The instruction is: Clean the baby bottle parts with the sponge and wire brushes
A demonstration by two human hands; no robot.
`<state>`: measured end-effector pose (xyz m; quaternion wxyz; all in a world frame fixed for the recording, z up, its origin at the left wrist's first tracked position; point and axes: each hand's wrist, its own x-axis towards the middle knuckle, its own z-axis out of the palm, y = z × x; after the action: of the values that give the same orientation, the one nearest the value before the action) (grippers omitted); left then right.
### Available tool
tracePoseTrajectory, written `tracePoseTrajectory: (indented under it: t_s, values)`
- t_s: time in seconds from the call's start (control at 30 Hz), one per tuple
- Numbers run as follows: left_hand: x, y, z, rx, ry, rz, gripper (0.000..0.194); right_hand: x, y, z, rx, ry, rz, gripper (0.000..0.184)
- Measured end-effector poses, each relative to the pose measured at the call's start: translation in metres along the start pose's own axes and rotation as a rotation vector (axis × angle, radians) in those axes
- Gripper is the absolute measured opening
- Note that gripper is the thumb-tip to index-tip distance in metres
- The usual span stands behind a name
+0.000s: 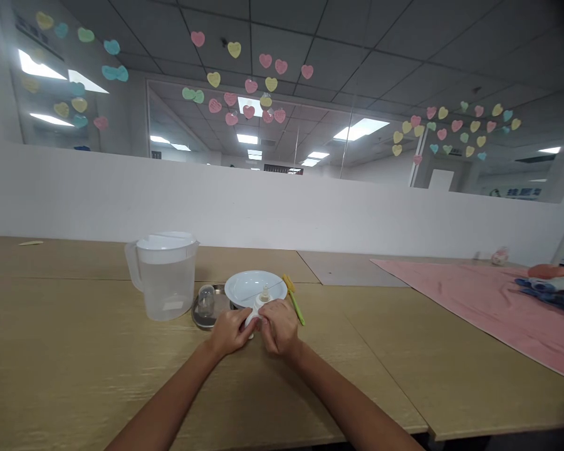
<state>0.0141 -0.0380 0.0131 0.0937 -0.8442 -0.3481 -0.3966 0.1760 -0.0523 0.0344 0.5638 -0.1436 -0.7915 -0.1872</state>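
Note:
A baby bottle with a pale nipple and white collar (262, 302) is between my two hands, in front of the white bowl. My left hand (232, 330) is closed on its left side, thumb against the white part. From the right, my right hand (280, 322) wraps its fingers round the bottle near the collar. Most of the bottle's body is hidden by the hands. Just behind them lies the wide white bowl (244, 282). Left of the bowl, a clear dome cap (206, 300) stands on a metal tray (222, 303). A bottle brush (295, 303) with yellow head and green handle rests at the right.
A lidded clear plastic pitcher (168, 282) holding water stands on the wooden table (98, 376), left of the tray. A pink cloth (474, 304) covers the right side, with blue and orange-red fabric (552, 285) on it. A white wall (263, 207) borders the table's back.

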Motion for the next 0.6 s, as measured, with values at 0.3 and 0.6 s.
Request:
tracePoseTrajectory:
  t_s: [0.3,0.6]
  values:
    - [0.0019,0.0029,-0.0035,0.017,-0.034,-0.039,0.035,0.0,0.0075,-0.0044,-0.044,0.015,0.016,0.025]
    - [0.0,0.0001,-0.0022,-0.011,-0.058,-0.052,0.032,0.0019,-0.0023,-0.0003,-0.016,0.002,0.001,0.021]
